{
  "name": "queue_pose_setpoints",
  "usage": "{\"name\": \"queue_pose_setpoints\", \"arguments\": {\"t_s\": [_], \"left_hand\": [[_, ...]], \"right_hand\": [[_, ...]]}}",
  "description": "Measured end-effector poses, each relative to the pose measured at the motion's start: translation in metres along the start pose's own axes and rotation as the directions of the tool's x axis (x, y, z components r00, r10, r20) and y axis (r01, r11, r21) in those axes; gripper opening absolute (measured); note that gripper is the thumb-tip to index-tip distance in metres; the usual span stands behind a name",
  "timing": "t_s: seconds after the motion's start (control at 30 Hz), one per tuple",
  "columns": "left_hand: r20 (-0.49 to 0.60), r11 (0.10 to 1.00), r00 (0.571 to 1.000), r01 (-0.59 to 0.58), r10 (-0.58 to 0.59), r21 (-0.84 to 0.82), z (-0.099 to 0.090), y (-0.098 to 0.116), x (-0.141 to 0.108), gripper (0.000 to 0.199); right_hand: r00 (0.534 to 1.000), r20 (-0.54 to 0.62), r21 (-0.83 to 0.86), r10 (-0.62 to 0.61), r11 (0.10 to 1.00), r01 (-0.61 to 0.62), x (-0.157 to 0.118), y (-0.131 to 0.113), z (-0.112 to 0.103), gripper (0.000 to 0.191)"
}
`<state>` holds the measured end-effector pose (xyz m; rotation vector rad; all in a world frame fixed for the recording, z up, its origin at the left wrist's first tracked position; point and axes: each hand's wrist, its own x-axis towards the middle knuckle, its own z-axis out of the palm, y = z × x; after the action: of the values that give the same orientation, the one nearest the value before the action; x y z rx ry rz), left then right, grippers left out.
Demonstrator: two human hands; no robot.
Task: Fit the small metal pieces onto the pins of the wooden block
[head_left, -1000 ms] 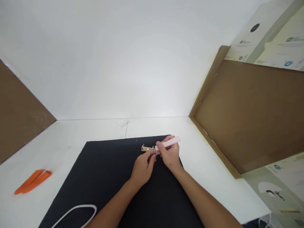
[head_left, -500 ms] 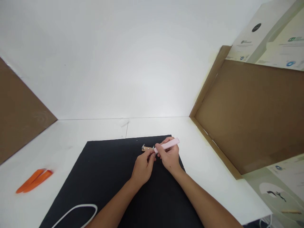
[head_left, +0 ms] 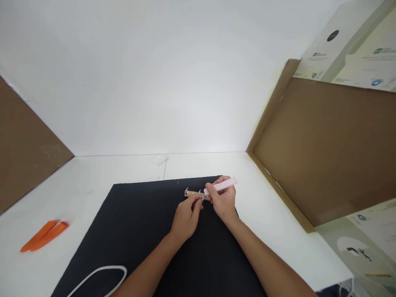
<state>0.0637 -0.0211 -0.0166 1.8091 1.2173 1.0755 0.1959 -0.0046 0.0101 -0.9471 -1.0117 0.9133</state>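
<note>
A small tan wooden strip with small metal parts standing on it is near the far edge of the black mat. My left hand pinches at the strip's near side, its fingertips together at a tiny shiny piece too small to name. In my right hand is a pale pink stick-like tool, tilted up to the right, its lower end close to my left fingertips. The right-hand fingers partly hide the strip's right end.
Two orange strips lie on the white table at the left. A white cable loop crosses the mat by my left forearm. A brown board with a raised frame stands at the right.
My right hand and the pink tool have moved slightly right, away from my left fingertips, showing more of the strip. My left hand is nearly unmoved.
</note>
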Motion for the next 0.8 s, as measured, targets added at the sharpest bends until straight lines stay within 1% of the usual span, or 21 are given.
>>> {"name": "queue_pose_setpoints", "arguments": {"t_s": [0.2,0.4,0.67,0.8], "left_hand": [[0.013,1.000,1.000,-0.005,0.005,-0.005,-0.0005,0.0034,0.0003,0.024],[0.004,1.000,1.000,-0.008,0.008,-0.001,0.0000,0.0025,0.0004,0.025],[0.010,1.000,1.000,-0.009,0.009,0.002,0.0002,0.0002,-0.0003,0.025],[0.010,1.000,1.000,0.001,-0.001,0.012,0.0004,0.0010,0.0001,0.026]], "right_hand": [[0.999,0.041,-0.009,0.009,1.000,-0.008,-0.0069,-0.0010,0.0016,0.034],[0.999,0.038,-0.008,0.005,1.000,-0.004,-0.0063,0.0003,0.0012,0.034],[1.000,0.000,-0.032,-0.001,0.999,0.001,-0.0013,-0.0004,-0.0005,0.035],[1.000,0.017,-0.030,0.000,1.000,0.001,-0.0033,-0.0007,0.0002,0.035]]}}
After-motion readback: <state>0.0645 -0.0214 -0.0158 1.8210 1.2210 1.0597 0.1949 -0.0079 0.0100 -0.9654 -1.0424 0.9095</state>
